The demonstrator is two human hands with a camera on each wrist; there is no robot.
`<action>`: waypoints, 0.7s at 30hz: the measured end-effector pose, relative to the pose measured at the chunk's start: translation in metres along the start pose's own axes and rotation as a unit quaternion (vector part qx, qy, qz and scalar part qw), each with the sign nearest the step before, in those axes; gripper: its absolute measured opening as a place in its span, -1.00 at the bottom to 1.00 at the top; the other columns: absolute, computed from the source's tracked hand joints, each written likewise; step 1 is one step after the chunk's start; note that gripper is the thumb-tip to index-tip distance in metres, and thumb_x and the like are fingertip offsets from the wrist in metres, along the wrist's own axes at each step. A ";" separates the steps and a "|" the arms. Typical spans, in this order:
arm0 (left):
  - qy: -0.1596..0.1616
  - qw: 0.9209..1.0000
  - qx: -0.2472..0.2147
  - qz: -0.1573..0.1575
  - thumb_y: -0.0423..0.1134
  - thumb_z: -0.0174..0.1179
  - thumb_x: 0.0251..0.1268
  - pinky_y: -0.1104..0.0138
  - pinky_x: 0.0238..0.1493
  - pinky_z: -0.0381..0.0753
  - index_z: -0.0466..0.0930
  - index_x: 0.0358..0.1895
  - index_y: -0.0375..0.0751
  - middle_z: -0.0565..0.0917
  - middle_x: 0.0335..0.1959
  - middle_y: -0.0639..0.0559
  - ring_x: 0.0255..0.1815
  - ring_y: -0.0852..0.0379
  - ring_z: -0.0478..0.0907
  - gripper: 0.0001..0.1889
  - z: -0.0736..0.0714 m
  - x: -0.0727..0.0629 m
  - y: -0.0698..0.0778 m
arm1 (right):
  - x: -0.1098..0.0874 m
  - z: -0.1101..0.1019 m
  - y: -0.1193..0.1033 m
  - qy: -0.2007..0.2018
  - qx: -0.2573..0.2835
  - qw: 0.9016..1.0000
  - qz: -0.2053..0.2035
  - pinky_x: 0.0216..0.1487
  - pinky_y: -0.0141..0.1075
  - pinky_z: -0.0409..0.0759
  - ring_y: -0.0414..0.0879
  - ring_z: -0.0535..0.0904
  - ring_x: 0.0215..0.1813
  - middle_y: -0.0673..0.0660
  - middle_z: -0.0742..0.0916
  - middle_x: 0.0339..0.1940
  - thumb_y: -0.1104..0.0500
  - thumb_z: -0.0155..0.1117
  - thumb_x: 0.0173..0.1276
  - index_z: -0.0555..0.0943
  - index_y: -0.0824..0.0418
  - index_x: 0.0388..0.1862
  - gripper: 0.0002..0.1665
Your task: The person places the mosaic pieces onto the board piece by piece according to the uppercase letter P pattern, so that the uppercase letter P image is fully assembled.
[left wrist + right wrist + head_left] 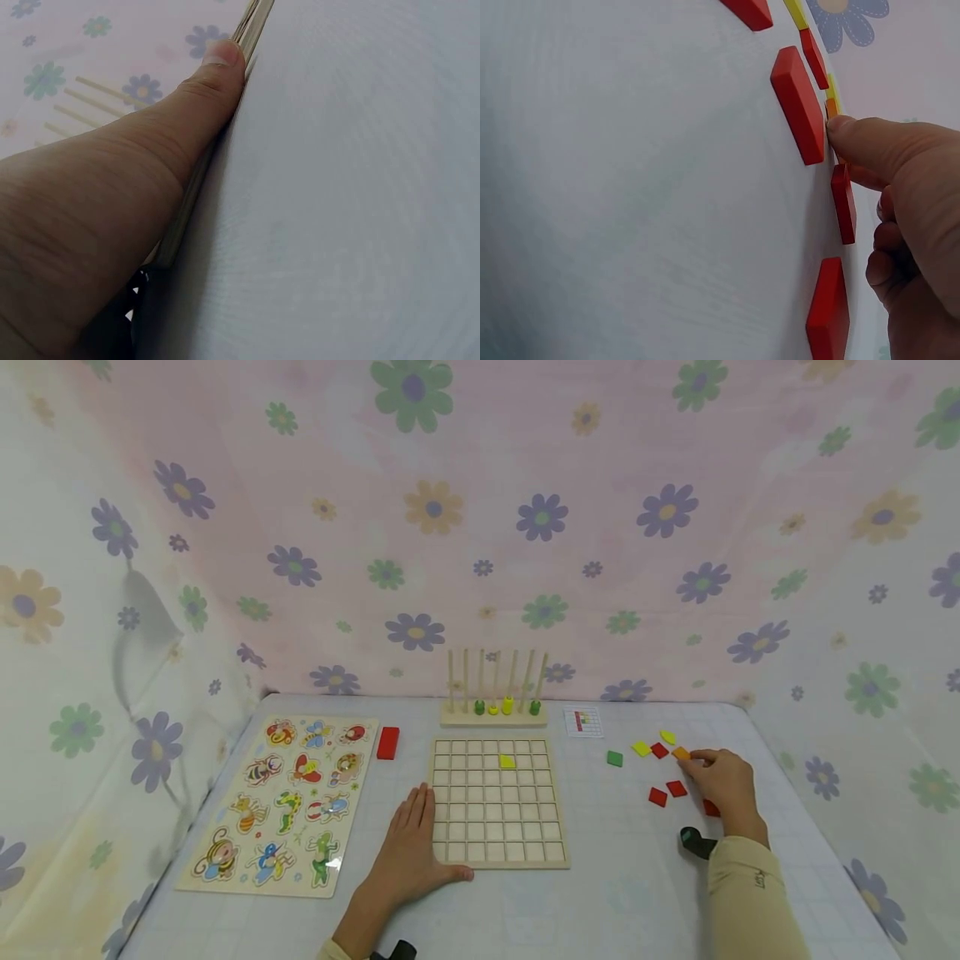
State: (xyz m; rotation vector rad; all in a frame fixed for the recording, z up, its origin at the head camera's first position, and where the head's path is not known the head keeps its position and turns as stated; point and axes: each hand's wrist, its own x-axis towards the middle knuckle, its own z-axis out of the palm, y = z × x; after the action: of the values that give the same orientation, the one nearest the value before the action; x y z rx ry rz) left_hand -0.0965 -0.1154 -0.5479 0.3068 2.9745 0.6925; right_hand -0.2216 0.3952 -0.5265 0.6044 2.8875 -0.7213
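A wooden grid board (498,865) lies in the middle of the table, one yellow tile (507,762) in a cell of an upper row. My left hand (411,843) lies with straight fingers along the board's left side. Its thumb (214,67) presses against the near edge. Over at the right, my right hand (723,781) pinches an orange tile (680,753) between thumb and finger; part of the tile is hidden by the fingertips. Around it lie red tiles (657,797), yellow tiles (641,749) and a green tile (615,759).
An insect puzzle board (296,777) lies at the left, with a red block (387,743) beside its far corner. Behind the grid stands a wooden peg rack (493,720) with green and yellow beads. A small pattern card (583,722) lies to the rack's right.
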 end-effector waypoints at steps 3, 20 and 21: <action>0.000 1.000 -0.001 0.002 0.62 0.35 -0.24 -0.10 0.66 0.04 -0.04 0.63 -0.38 0.01 0.68 -0.28 0.71 -0.23 -0.08 0.49 0.000 0.000 0.000 | -0.002 -0.001 -0.002 0.002 0.000 1.000 0.000 -0.15 -0.12 0.59 0.22 0.41 -0.03 0.43 0.55 0.04 -0.11 0.25 0.45 0.56 0.39 0.29 -0.32; -0.001 1.000 0.003 0.003 0.64 0.34 -0.25 -0.09 0.66 0.04 -0.05 0.63 -0.37 0.01 0.68 -0.28 0.71 -0.23 -0.09 0.50 0.002 0.002 -0.002 | -0.004 -0.007 -0.005 -0.001 0.011 1.000 0.000 -0.19 -0.16 0.57 0.25 0.40 0.00 0.45 0.53 0.12 -0.17 0.22 0.45 0.54 0.36 0.32 -0.29; -0.001 1.000 0.003 0.003 0.64 0.34 -0.25 -0.09 0.66 0.04 -0.05 0.63 -0.37 0.01 0.68 -0.28 0.71 -0.23 -0.09 0.50 0.002 0.002 -0.002 | -0.004 -0.008 -0.006 -0.003 0.011 1.000 -0.003 -0.20 -0.17 0.57 0.25 0.40 0.00 0.45 0.53 0.11 -0.17 0.22 0.45 0.54 0.36 0.32 -0.28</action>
State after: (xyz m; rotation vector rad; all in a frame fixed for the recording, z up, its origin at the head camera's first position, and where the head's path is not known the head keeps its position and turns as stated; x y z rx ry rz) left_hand -0.0985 -0.1161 -0.5506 0.3176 2.9758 0.6835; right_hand -0.2199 0.3928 -0.5165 0.5949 2.8810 -0.7554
